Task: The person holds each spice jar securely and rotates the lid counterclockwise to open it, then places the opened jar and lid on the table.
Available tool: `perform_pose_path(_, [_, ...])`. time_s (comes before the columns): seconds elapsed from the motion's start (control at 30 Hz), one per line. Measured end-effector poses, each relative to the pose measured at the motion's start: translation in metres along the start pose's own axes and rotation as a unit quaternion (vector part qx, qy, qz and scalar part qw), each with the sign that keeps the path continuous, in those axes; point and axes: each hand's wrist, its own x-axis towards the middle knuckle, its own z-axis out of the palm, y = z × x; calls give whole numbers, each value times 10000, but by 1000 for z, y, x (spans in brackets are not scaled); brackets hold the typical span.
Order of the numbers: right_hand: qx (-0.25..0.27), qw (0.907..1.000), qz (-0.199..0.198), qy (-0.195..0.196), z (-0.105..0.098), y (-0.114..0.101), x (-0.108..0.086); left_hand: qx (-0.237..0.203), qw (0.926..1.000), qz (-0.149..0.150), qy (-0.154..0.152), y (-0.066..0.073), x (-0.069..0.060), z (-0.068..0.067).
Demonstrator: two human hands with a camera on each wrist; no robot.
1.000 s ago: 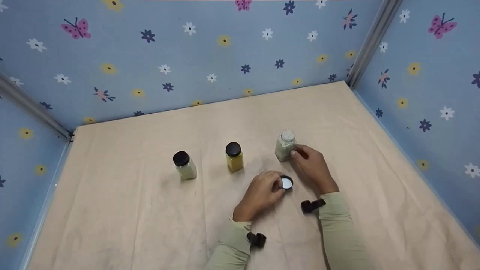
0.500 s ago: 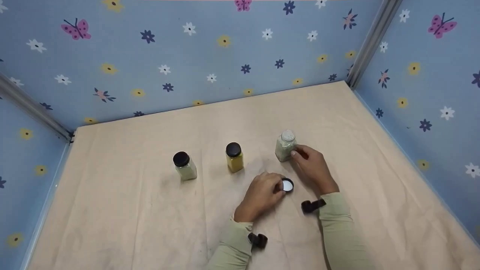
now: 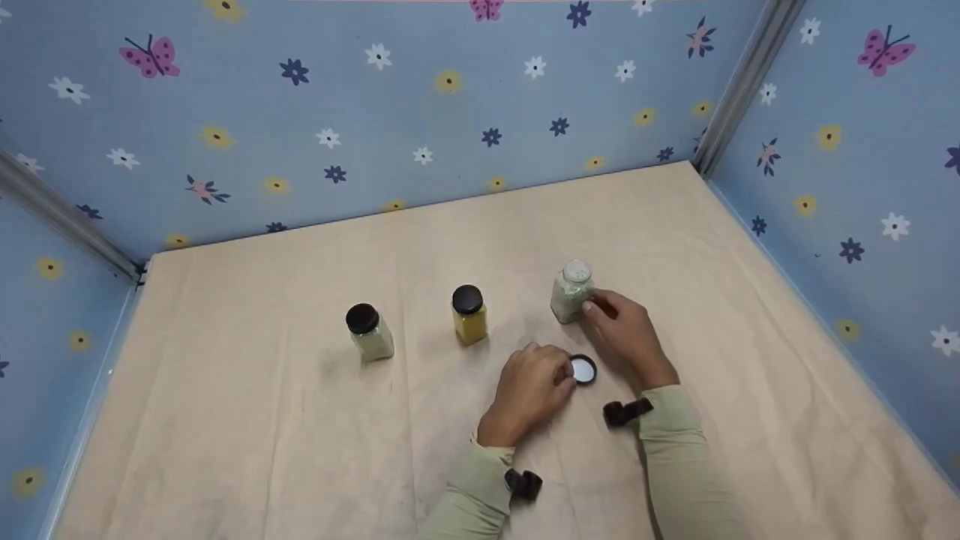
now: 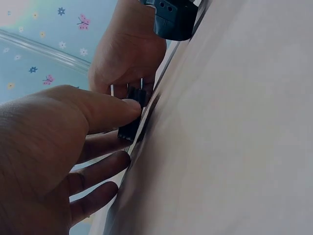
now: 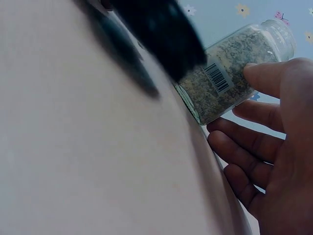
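Observation:
My left hand (image 3: 526,390) pinches a black cap (image 3: 583,370) by its left edge, the white inside facing up, low over the cloth. In the left wrist view the thumb presses on the dark cap (image 4: 129,128), close to the surface. A glass jar of dried herbs (image 3: 570,298) stands uncapped, its pale perforated top showing. My right hand (image 3: 634,337) holds it from the right between thumb and fingers. In the right wrist view the jar (image 5: 237,56) shows a barcode and flaky green contents, and the black cap (image 5: 164,39) looms blurred in front.
A yellow-filled jar (image 3: 470,324) with a black lid stands left of the herb jar. Farther left is a pale green-filled jar (image 3: 375,341), also black-lidded. Beige cloth (image 3: 225,390) covers the table. Blue patterned walls (image 3: 420,112) enclose the back and sides.
My left hand has shifted slightly to the right and nearer to me with the black cap. My right hand and the herb jar have stayed in place.

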Motion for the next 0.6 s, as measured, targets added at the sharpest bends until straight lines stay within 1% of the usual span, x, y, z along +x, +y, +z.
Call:
perform_pose_path(0.23, [-24, 10000, 49, -10, 0, 0, -1, 81, 9999, -110, -54, 2, 1, 1])
perform_pose_path(0.6, [33, 10000, 10, 24, 1, 0, 0, -54, 9999, -137, -74, 2, 0, 0])
